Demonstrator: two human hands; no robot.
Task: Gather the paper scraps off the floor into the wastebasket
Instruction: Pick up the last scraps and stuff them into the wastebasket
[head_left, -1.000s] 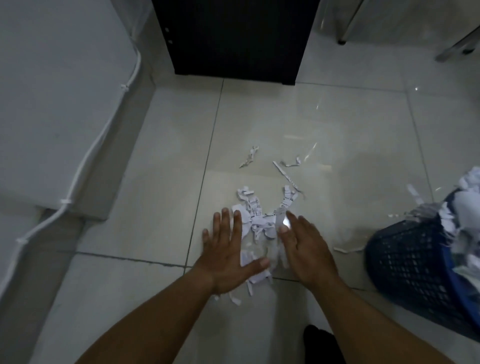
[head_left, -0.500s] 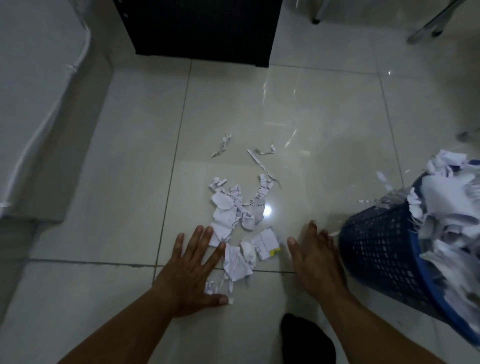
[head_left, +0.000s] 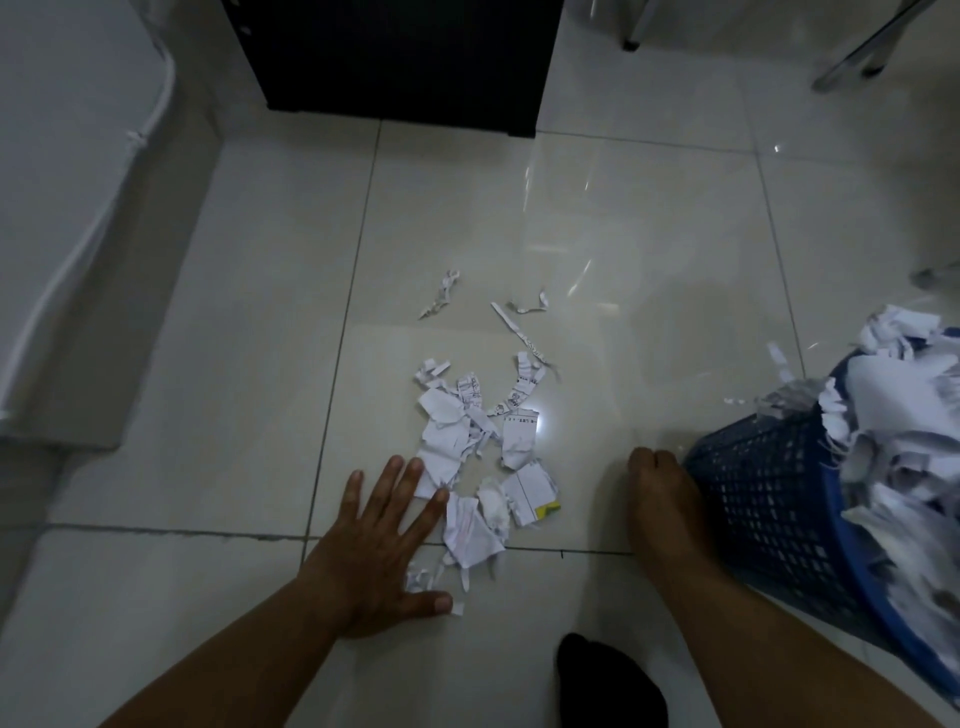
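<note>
Resting palm down on the floor (head_left: 249, 332), the left hand (head_left: 384, 551) lies well left of the basket (head_left: 769, 509), its fingers (head_left: 400, 483) straight and spread, holding nothing. Its forefinger tip touches the near edge of the scraps (head_left: 467, 452), and the thumb points toward the basket, with one tiny bit of paper just off its tip.

The scraps lie in a loose heap on the tiles, between the left hand and the basket but nearer the hand; some are printed, and one has a yellow corner. A few thin strips (head_left: 522, 332) lie apart from the heap, up and left of the basket.

The right hand (head_left: 660, 509) is just beside the basket's left wall, back toward the camera. Its fingers are close together and blurred; whether they are bent under or flat cannot be told, and nothing shows in its grasp.

The basket is blue mesh, tipped toward the person, and torn paper (head_left: 904, 410) brims over its rim. A black cabinet (head_left: 405, 57) stands far up and left of the basket. A dark sock (head_left: 608, 680) shows below and left of it. A white cable (head_left: 67, 260) runs along the far side of the floor from the basket.
</note>
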